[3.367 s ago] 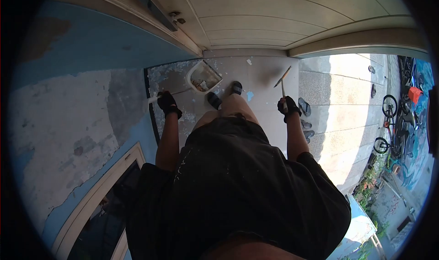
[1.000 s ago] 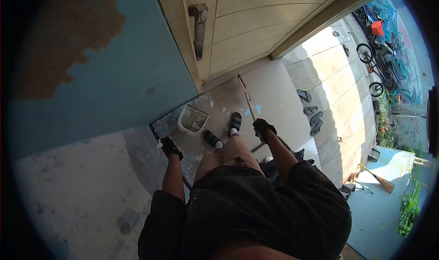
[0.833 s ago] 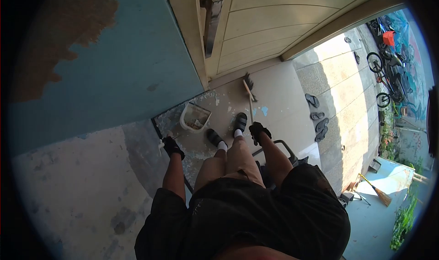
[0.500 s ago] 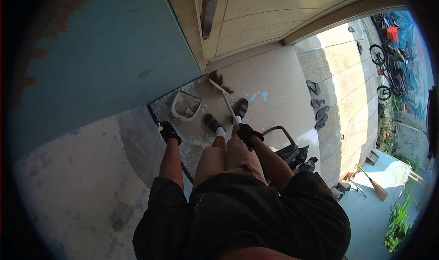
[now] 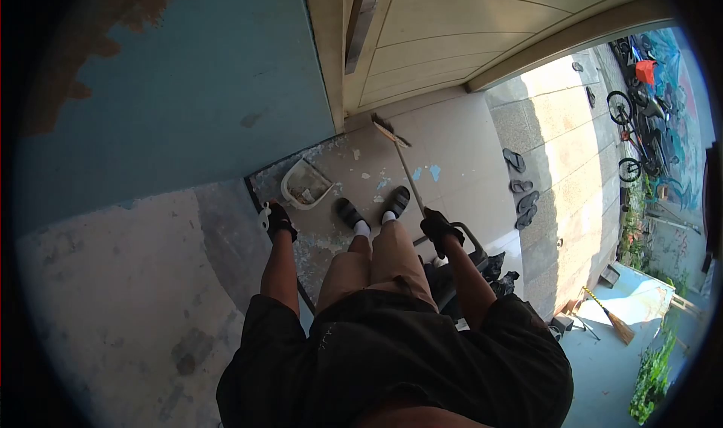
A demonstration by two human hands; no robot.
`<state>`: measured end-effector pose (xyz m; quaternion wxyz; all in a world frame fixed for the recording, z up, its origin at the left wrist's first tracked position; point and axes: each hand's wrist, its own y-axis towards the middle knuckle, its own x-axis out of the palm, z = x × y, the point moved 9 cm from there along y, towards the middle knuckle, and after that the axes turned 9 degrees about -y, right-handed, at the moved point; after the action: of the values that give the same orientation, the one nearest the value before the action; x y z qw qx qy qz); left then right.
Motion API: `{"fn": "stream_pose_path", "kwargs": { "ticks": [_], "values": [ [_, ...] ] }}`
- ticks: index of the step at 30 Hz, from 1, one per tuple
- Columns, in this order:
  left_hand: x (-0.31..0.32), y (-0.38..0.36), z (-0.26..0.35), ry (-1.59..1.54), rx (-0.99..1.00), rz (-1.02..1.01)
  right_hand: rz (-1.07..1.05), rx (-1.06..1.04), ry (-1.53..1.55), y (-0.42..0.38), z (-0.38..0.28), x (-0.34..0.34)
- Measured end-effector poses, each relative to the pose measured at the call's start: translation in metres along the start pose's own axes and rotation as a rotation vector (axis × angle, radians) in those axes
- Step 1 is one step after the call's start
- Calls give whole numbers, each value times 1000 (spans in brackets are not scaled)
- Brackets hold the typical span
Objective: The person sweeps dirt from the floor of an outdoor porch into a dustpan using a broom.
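Observation:
My left hand [image 5: 279,220], in a black glove with bare fingertips, is closed around the white handle end of a dustpan [image 5: 303,162]. The pan stands on the floor just beyond that hand, with some debris inside. My right hand [image 5: 438,226], also black-gloved, grips the stick of a broom [image 5: 407,164]. The broom's dark bristled head [image 5: 391,132] is at the floor near the door, apart from the dustpan. Pale and blue paint flakes [image 5: 434,173] lie scattered between the broom and my sandalled feet [image 5: 399,201].
A blue wall [image 5: 188,104] with peeling paint rises at the left, beside a cream door [image 5: 459,21]. Close to my right arm are a black chair-like frame [image 5: 473,241] and black plastic bags [image 5: 503,277]. Several sandals [image 5: 521,186] lie on the right, with parked bikes [image 5: 640,119] farther out.
The broom head has moved right, away from the wall corner, and my right hand has shifted right with the stick. More flakes show on the floor. The dustpan has barely moved.

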<state>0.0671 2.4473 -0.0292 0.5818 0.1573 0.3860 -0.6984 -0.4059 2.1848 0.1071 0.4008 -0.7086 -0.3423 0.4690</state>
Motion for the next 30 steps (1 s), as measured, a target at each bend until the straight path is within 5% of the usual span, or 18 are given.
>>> {"fn": "stream_pose_path", "kwargs": {
  "ticks": [6, 9, 11, 12, 14, 20, 26, 30],
  "values": [
    [-12, -20, 29, 19, 21, -64, -26, -73, -283, 44, -41, 14],
    [-17, -24, 33, -61, -9, -11, -153, 134, -155, 27, -10, 17],
    [-21, -24, 30, 10, -184, -76, -134, 35, -313, -11, -7, 9],
    [-12, -12, 16, -1, -99, -80, -139, 34, -320, -8, 17, 13],
    [-12, -8, 14, -177, -84, 7, 70, -307, -590, -1, 17, 11],
    [12, 10, -11, -391, -61, 66, 55, -154, -330, -3, -17, -7],
    [29, 5, -8, -443, -155, -31, -14, -9, -480, 5, -60, -20],
    [35, 10, -5, -354, -110, -44, -122, -13, -309, 3, 13, -14]
  ]
}}
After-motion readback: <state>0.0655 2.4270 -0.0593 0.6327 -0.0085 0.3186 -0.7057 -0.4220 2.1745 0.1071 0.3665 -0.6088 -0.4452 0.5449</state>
